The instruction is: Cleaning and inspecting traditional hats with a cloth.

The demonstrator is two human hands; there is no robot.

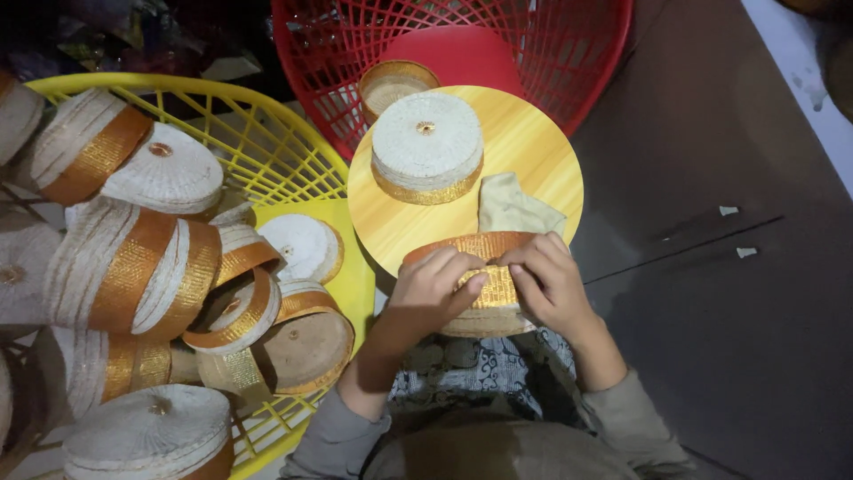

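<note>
Both my left hand [433,286] and right hand [544,276] pinch the gold band [484,258] on the box [487,313]; I press it flat, thumbs close together.

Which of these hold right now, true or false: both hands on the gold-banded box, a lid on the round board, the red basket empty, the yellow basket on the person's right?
1. Both the left hand and the right hand touch the gold-banded box. True.
2. A white woven lid lies on the round board. True.
3. The red basket is empty. False: a round woven piece lies in it.
4. The yellow basket is on the person's right. False: it is on their left.
</note>
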